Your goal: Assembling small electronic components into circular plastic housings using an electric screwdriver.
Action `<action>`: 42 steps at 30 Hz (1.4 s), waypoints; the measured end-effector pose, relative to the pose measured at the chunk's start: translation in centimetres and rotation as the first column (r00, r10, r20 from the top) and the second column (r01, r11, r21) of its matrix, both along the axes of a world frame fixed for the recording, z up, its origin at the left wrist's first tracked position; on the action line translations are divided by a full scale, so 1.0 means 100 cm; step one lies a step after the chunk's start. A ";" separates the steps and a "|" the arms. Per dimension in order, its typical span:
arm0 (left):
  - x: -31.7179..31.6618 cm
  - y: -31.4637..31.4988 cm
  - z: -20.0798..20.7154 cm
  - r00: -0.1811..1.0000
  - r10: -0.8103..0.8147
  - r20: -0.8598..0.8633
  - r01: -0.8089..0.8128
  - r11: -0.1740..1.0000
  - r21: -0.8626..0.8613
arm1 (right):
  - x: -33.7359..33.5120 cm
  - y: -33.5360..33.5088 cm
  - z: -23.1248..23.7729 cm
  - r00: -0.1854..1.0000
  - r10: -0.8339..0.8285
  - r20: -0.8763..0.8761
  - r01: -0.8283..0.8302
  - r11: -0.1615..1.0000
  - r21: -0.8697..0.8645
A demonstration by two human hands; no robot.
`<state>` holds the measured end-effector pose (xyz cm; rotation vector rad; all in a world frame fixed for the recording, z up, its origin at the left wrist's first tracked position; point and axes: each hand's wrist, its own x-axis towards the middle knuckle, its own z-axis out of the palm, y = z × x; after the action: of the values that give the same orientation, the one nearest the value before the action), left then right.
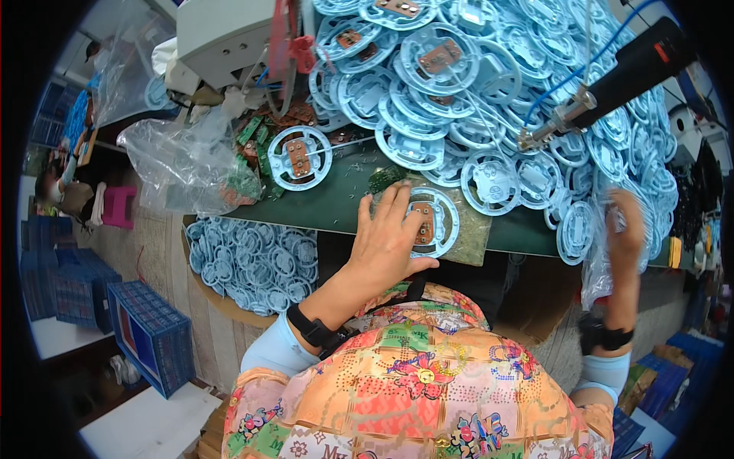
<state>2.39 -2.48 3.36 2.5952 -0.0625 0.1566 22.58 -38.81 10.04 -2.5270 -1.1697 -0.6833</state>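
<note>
My left hand (384,236) lies with its fingers stretched out over the left side of a light-blue plastic ring (451,222). A brown circuit board (423,223) sits in the middle of that ring. Under it is a square, greenish-yellow pad (475,229) at the table's near edge. Just beyond my fingertips lies a small dark-green piece (387,179). My right hand (625,226) is smeared by motion beside the blue rings at the right; its fingers cannot be made out. Above the rings hangs a black powered screwdriver (612,84), tilted, its metal tip down to the left.
A tall heap of blue rings (489,180) covers the table's back and right. Another ring with a board (300,158) lies at the left, next to loose boards (264,130) and a clear plastic bag (180,164). Below stands a box of blue parts (252,260).
</note>
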 end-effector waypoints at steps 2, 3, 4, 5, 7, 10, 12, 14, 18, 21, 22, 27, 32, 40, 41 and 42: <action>0.003 -0.001 -0.004 1.000 0.019 -0.008 -0.019 1.000 -0.007 | -0.052 0.072 -0.015 0.953 0.131 -0.274 -0.129 0.991 0.025; 0.002 0.001 -0.010 0.999 0.017 0.048 -0.014 0.998 -0.061 | -0.066 0.096 -0.023 0.911 0.133 -0.391 -0.126 0.991 0.042; 0.003 0.003 -0.014 0.994 0.014 0.107 -0.001 0.993 -0.116 | -0.074 0.104 -0.037 0.889 0.134 -0.438 -0.106 0.990 0.088; 0.003 0.004 -0.019 0.994 0.011 0.105 0.001 0.993 -0.115 | -0.076 0.108 -0.047 0.886 0.137 -0.442 -0.111 0.990 0.085; 0.002 0.003 -0.025 0.979 0.011 0.204 0.034 0.976 -0.215 | -0.083 0.112 -0.059 0.845 0.121 -0.520 -0.072 0.991 0.113; 0.002 0.005 -0.034 0.972 0.028 0.235 0.032 0.969 -0.246 | -0.086 0.126 -0.071 0.798 0.180 -0.575 -0.109 0.982 0.157; 0.002 0.006 -0.035 0.969 0.036 0.243 0.032 0.963 -0.268 | -0.085 0.128 -0.074 0.763 0.192 -0.617 -0.117 0.980 0.160; 0.001 0.007 -0.036 0.967 0.044 0.251 0.032 0.956 -0.290 | -0.084 0.130 -0.075 0.726 0.203 -0.658 -0.126 0.979 0.163; 0.001 0.008 -0.038 0.966 0.023 0.259 0.060 0.949 -0.310 | -0.083 0.138 -0.071 0.621 0.219 -0.753 -0.116 0.975 0.188; 0.002 0.010 -0.038 0.967 0.013 0.255 0.075 0.940 -0.333 | -0.080 0.142 -0.074 0.556 0.247 -0.794 -0.121 0.969 0.216; 0.002 0.010 -0.037 0.967 0.008 0.254 0.083 0.935 -0.344 | -0.080 0.143 -0.076 0.532 0.254 -0.808 -0.123 0.967 0.223; 0.002 0.011 -0.037 0.971 0.006 0.241 0.078 0.939 -0.336 | -0.075 0.143 -0.077 0.517 0.271 -0.812 -0.159 0.962 0.220; 0.003 0.011 -0.036 0.971 0.002 0.240 0.080 0.939 -0.334 | -0.072 0.141 -0.079 0.498 0.282 -0.820 -0.193 0.958 0.211; 0.004 0.012 -0.036 0.974 -0.033 0.225 0.106 0.941 -0.321 | -0.073 0.149 -0.076 0.584 0.326 -0.743 -0.243 0.944 0.223; 0.004 0.012 -0.036 0.974 -0.032 0.225 0.105 0.941 -0.321 | -0.072 0.149 -0.077 0.584 0.327 -0.743 -0.244 0.944 0.223; 0.004 0.012 -0.035 0.976 -0.038 0.216 0.107 0.943 -0.317 | -0.071 0.148 -0.079 0.611 0.333 -0.718 -0.267 0.941 0.208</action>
<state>2.78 -1.27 -0.12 2.2335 -0.1910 0.3777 15.48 -23.97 2.12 -2.0761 -1.1410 0.3895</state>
